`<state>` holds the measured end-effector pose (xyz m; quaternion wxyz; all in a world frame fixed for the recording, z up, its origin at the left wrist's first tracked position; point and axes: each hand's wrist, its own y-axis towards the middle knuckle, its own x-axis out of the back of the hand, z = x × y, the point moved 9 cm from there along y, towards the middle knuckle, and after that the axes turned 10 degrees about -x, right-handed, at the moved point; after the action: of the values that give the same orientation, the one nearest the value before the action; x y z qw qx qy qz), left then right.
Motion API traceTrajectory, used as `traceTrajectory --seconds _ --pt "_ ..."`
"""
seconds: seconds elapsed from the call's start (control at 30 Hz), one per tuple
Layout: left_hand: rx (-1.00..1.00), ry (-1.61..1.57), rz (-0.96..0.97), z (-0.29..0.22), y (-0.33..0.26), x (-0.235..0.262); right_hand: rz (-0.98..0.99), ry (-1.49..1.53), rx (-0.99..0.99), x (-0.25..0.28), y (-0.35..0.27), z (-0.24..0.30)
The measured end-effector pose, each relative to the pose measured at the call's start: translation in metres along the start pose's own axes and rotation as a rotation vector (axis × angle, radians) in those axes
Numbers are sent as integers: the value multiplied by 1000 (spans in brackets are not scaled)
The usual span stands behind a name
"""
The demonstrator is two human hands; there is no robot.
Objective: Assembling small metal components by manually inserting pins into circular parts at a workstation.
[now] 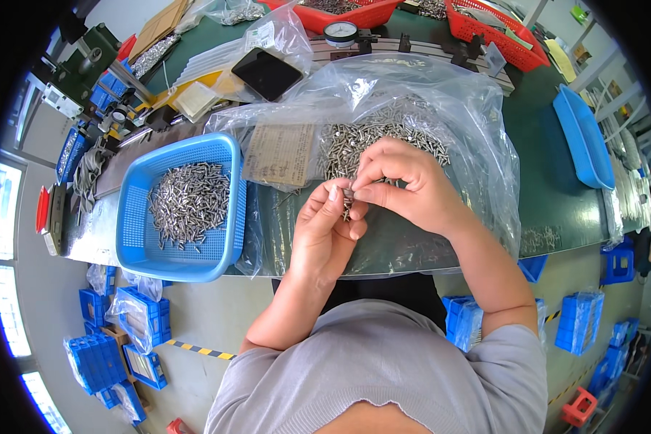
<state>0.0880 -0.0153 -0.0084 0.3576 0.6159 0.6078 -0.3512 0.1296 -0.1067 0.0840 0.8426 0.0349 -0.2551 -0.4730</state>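
My left hand (324, 230) is curled closed around several small metal screws (347, 208), which show between thumb and fingers. At its fingertips my right hand (412, 184) meets it in a pinch, on what looks like one small screw; the fingers hide most of it. Just beyond both hands, a heap of loose screws (372, 137) lies in a large clear plastic bag (477, 155) spread open on the green bench. To the left stands a blue perforated basket (237, 210) with a pile of similar screws (188, 202) inside.
A brown handwritten card (278, 154) lies by the heap. Behind it are a black phone (267, 74) and a dial gauge (341, 32) on a rail. Red baskets (495, 36) line the back; a blue tray (584, 137) sits right. Blue crates (98, 358) stand on the floor.
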Motion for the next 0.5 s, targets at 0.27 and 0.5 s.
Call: traceTrajectory --seconds 0.27,0.5 --pt "-84 -42 -1 -12 3 -3 -22 -566 -83 -2 -2 -24" --pt "-69 -80 3 -10 3 0 -17 -615 9 -16 0 -19"
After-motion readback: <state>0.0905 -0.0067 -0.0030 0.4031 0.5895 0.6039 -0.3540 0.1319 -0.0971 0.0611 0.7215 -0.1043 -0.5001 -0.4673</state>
